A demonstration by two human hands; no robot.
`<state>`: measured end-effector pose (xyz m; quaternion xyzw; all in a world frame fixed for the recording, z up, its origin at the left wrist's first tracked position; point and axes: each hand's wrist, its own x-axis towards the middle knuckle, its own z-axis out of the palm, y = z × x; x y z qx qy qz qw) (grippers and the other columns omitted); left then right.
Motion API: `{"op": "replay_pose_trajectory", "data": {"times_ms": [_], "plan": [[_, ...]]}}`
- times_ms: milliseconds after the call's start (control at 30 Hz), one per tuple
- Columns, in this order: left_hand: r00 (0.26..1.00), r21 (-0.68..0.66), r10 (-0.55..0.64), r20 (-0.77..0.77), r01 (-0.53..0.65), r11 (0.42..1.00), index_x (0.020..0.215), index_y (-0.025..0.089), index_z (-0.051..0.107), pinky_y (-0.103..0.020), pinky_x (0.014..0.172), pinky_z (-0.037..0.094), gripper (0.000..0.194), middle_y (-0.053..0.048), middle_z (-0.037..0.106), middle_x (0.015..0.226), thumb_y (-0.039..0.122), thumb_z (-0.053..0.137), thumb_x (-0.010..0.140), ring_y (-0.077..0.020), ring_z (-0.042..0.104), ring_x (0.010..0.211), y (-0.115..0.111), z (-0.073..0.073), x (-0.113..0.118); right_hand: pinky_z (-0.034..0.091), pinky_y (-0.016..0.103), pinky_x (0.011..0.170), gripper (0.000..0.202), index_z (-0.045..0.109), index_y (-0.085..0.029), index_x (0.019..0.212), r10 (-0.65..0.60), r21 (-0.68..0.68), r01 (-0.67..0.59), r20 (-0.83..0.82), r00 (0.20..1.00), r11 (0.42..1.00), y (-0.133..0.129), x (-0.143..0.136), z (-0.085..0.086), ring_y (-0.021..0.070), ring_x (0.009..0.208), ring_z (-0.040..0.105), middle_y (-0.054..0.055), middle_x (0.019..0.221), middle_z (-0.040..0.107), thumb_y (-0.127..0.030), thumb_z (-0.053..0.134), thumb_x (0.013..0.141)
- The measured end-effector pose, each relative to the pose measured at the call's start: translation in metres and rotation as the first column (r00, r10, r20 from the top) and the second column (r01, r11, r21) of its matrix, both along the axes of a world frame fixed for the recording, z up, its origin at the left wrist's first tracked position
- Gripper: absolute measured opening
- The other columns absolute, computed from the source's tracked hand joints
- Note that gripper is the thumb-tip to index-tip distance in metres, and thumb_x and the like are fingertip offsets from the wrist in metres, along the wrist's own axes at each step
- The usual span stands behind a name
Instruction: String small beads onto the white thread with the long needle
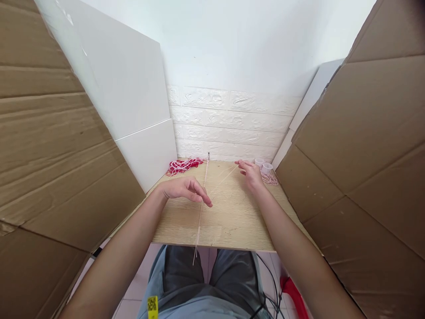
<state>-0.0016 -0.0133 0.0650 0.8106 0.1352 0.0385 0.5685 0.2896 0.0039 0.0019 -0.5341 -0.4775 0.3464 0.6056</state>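
A pale cord (200, 221) runs from a small dark peg (208, 154) at the back of the wooden table over its front edge, where loose ends hang. Across the middle of this cord lies my left hand (191, 189), its fingers bent downward; whether they pinch the cord is not clear. Farther back and to the right, my right hand (249, 173) is closed at the fingertips on a thin pale thread (229, 174), which slants down toward my left hand.
Red and white string (186, 166) is heaped at the back left. Clear plastic cups (266, 168) and pink string (270, 179) sit at the back right. Cardboard panels (49, 133) flank both sides. Below hang black cables (274, 283) beside a red object (295, 297).
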Motion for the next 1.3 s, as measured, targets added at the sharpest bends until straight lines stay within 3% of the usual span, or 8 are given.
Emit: {"op": "replay_pose_trajectory", "data": {"times_ms": [267, 367, 467, 567, 667, 833, 1067, 1300], "plan": [[0.986, -0.063, 0.166, -0.021, -0.167, 0.984, 0.106, 0.019, 0.076, -0.033, 0.087, 0.052, 0.032, -0.012, 0.073, 0.110, 0.039, 0.068, 0.083, -0.0205, 0.068, 0.092, 0.006, -0.015, 0.004, 0.043, 0.028, 0.067, 0.016, 0.062, -0.015, 0.077, -0.143, -0.079, 0.243, 0.619, 0.772, 0.967, -0.007, -0.005, -0.003, 0.0210, 0.081, 0.058, 0.009, 0.085, 0.067, -0.029, 0.059, 0.070], [0.973, -0.101, 0.230, -0.001, -0.229, 0.968, 0.106, 0.017, 0.075, -0.033, 0.089, 0.051, 0.033, -0.013, 0.072, 0.112, 0.038, 0.069, 0.083, -0.0199, 0.068, 0.093, 0.007, -0.020, 0.006, 0.044, 0.024, 0.057, 0.035, 0.061, -0.018, 0.104, 0.169, -0.073, -0.153, 0.316, 0.934, 0.985, -0.020, -0.022, 0.011, 0.0147, 0.074, 0.060, 0.009, 0.113, 0.065, -0.025, 0.059, 0.070], [0.968, -0.138, 0.249, 0.027, -0.243, 0.960, 0.109, 0.015, 0.074, -0.033, 0.089, 0.051, 0.035, -0.014, 0.073, 0.110, 0.037, 0.070, 0.082, -0.0203, 0.068, 0.095, 0.010, -0.023, 0.007, 0.048, 0.025, 0.054, 0.053, 0.057, -0.023, 0.121, 0.662, -0.144, -0.652, 0.040, 0.748, 0.745, -0.036, -0.041, 0.019, 0.0138, 0.069, 0.065, 0.009, 0.125, 0.062, -0.020, 0.065, 0.069], [0.963, -0.162, 0.263, 0.064, -0.250, 0.955, 0.110, 0.014, 0.074, -0.034, 0.090, 0.051, 0.035, -0.015, 0.073, 0.107, 0.036, 0.069, 0.083, -0.0216, 0.068, 0.097, 0.012, -0.026, 0.006, 0.055, 0.031, 0.071, 0.060, 0.055, -0.022, 0.126, 0.814, -0.138, -0.817, -0.096, 0.573, 0.560, -0.043, -0.052, 0.018, 0.0207, 0.086, 0.070, 0.009, 0.110, 0.070, -0.020, 0.073, 0.069], [0.959, -0.173, 0.273, 0.081, -0.256, 0.951, 0.109, 0.013, 0.074, -0.034, 0.090, 0.051, 0.035, -0.016, 0.073, 0.108, 0.037, 0.068, 0.084, -0.0226, 0.068, 0.099, 0.013, -0.027, 0.006, 0.055, 0.035, 0.079, 0.055, 0.059, -0.018, 0.120, 0.838, -0.105, -0.849, -0.138, 0.528, 0.518, -0.042, -0.054, 0.013, 0.0229, 0.092, 0.070, 0.008, 0.097, 0.073, -0.023, 0.078, 0.069], [0.954, -0.191, 0.287, 0.084, -0.267, 0.945, 0.108, 0.013, 0.074, -0.034, 0.088, 0.052, 0.035, -0.016, 0.074, 0.106, 0.036, 0.070, 0.083, -0.0225, 0.069, 0.096, 0.010, -0.025, 0.006, 0.054, 0.034, 0.078, 0.045, 0.063, -0.015, 0.114, 0.815, -0.111, -0.814, -0.044, 0.578, 0.571, -0.033, -0.047, 0.004, 0.0206, 0.084, 0.070, 0.008, 0.090, 0.073, -0.028, 0.077, 0.073], [0.977, -0.228, 0.211, 0.043, -0.196, 0.954, 0.100, 0.011, 0.077, -0.036, 0.087, 0.055, 0.029, -0.017, 0.074, 0.103, 0.033, 0.073, 0.081, -0.0238, 0.071, 0.091, 0.006, -0.023, 0.004, 0.052, 0.031, 0.076, 0.016, 0.071, -0.016, 0.094, 0.384, 0.018, -0.463, 0.529, 0.757, 0.886, -0.020, -0.044, -0.010, 0.0177, 0.082, 0.067, 0.008, 0.092, 0.074, -0.017, 0.062, 0.081], [0.989, -0.234, 0.150, 0.017, -0.142, 0.962, 0.100, 0.012, 0.077, -0.036, 0.086, 0.057, 0.028, -0.016, 0.075, 0.101, 0.032, 0.073, 0.080, -0.0241, 0.072, 0.089, 0.005, -0.024, 0.004, 0.047, 0.036, 0.097, 0.034, 0.070, -0.019, 0.108, 0.103, 0.246, -0.352, 0.672, 0.734, 0.903, -0.019, -0.043, -0.009, 0.0196, 0.108, 0.063, 0.008, 0.114, 0.070, -0.008, 0.050, 0.083]]}}
